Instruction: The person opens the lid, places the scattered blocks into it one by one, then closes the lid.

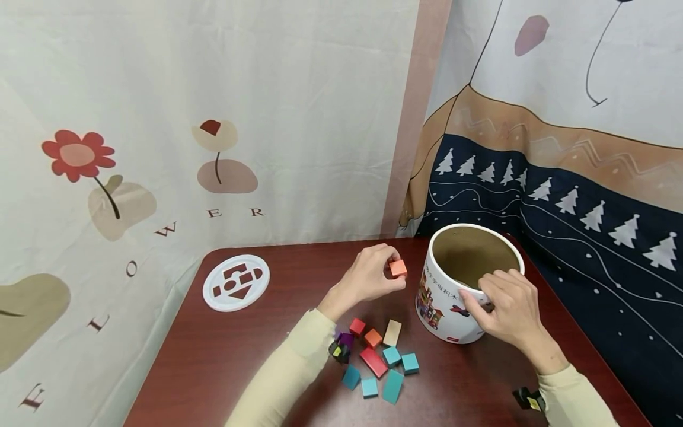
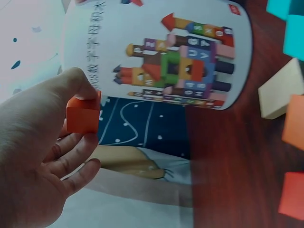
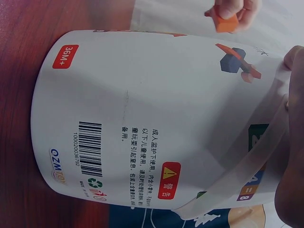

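My left hand (image 1: 372,274) pinches an orange cube block (image 1: 397,268) between thumb and fingers, above the table and left of the bucket; the left wrist view shows the same orange block (image 2: 83,114). The white toy-block bucket (image 1: 453,314) stands upright, its top uncovered, with nothing visible inside the part that shows. My right hand (image 1: 509,305) grips its near right rim, fingers over the edge and thumb outside. Below the left hand lie several loose blocks: a red brick (image 1: 373,362), a cream brick (image 1: 392,333), an orange cube (image 1: 373,338) and a teal brick (image 1: 392,386).
A white round lid (image 1: 213,299) with shaped cutouts lies at the table's back left. A purple block (image 1: 346,340) is partly hidden by the left wrist camera. Printed curtains hang behind and right of the brown table (image 1: 213,367).
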Available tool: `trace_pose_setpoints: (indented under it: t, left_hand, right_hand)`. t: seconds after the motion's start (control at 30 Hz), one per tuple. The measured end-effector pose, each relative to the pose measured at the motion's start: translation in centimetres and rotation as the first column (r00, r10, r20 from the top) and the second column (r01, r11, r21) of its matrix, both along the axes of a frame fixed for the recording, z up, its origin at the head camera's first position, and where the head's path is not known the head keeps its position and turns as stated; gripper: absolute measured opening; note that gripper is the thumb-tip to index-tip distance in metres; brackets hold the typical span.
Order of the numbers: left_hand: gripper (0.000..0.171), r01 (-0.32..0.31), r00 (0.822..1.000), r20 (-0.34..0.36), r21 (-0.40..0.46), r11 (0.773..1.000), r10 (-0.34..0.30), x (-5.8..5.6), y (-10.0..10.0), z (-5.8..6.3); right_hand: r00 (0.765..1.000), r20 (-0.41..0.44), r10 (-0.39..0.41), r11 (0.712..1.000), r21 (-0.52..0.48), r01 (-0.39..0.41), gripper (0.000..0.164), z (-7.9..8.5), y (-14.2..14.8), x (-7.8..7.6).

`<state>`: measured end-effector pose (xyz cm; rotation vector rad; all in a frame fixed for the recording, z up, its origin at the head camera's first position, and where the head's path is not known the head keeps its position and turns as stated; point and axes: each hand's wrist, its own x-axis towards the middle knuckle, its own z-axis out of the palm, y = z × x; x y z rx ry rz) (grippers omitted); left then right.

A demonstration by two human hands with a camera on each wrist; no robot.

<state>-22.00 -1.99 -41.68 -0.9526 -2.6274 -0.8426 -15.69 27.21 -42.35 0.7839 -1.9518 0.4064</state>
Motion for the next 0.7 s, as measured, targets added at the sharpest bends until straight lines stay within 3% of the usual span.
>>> trace_pose_setpoints:
  t: [0.37,0.7]
  left_hand:
    - [0.024,0.029,0.995,-0.101,0.074,0.997,-0.021,-1.0,0.5,3.1]
    - [0.024,0.084,0.985,-0.16,0.091,0.992,-0.069,-1.3,2.5,6.3]
  right_hand:
    - [1.0,-0.006,0.004,1.0,-0.008,-0.004,0.049,-0.2,0.1,-0.1]
    - [1.0,0.013,-0.007,1.0,0.003,0.007,0.048,-1.0,0.5,-0.4]
